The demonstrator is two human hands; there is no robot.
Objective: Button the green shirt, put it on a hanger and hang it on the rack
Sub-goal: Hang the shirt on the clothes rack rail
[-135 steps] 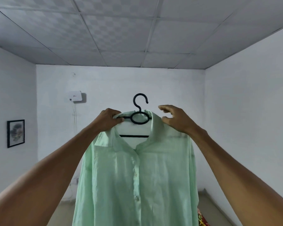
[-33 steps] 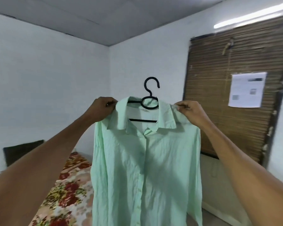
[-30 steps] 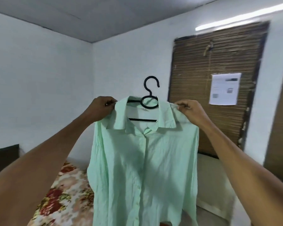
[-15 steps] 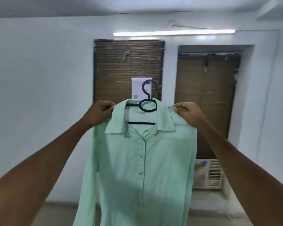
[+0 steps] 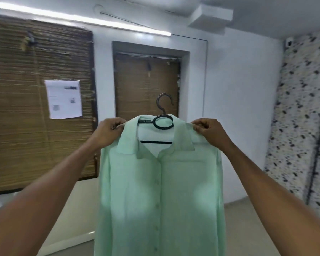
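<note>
1. Green shirt [image 5: 161, 191]: pale mint, long-sleeved, hung on a hanger and held up in mid-air at chest height, front facing the camera. Placket closed down the middle with a row of small buttons; topmost part of the neck open in a V. Collar spread flat to both sides.
2. Hanger [image 5: 163, 121]: black, with a ring at the neck and a hook pointing up, free of any rail. Crossbar visible through the open collar; shoulders hidden under the cloth.
3. Left hand [image 5: 107, 131]: fingers curled, pinching the shirt at its left shoulder beside the collar. Whether the hanger arm is also gripped under the cloth: cannot be told.
4. Right hand [image 5: 210, 133]: thumb and fingers closed on the shirt's right shoulder seam, level with the left hand.
5. Bamboo blinds [image 5: 39, 100]: two brown panels on the white wall behind, one wide, one narrow in a recessed frame.
6. Paper sheet [image 5: 64, 98]: white, printed, fixed to the wide blind; text blurred.
7. Tube light [image 5: 81, 17]: lit, along the top of the wall.
8. Speckled panel [image 5: 301, 115]: white with dark flecks, far right.
</note>
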